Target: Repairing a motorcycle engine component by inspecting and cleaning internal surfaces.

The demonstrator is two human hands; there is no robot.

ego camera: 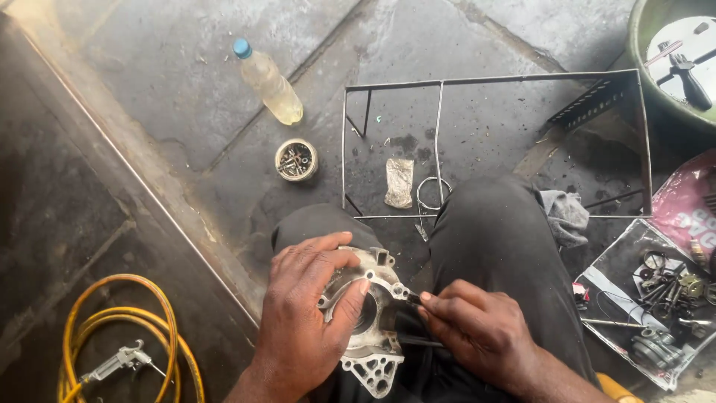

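Observation:
A grey cast-metal engine cover (pixel 371 321) with a round bore rests on my lap between my knees. My left hand (pixel 306 317) grips it from the left, thumb hooked at the edge of the bore. On the right, my right hand (pixel 481 332) is closed around a thin dark tool (pixel 415 300) whose tip touches the cover's right edge near a bolt hole. A second thin dark rod (pixel 418 342) pokes out below the fingers.
A wire frame (pixel 492 78) stands on the concrete floor ahead, with a plastic bottle (pixel 268 80) and a small tin of bolts (pixel 296 159) to its left. Yellow hose with an air gun (pixel 119 360) lies lower left. Small parts lie on a sheet (pixel 656 298) at right, a green basin (pixel 675 60) top right.

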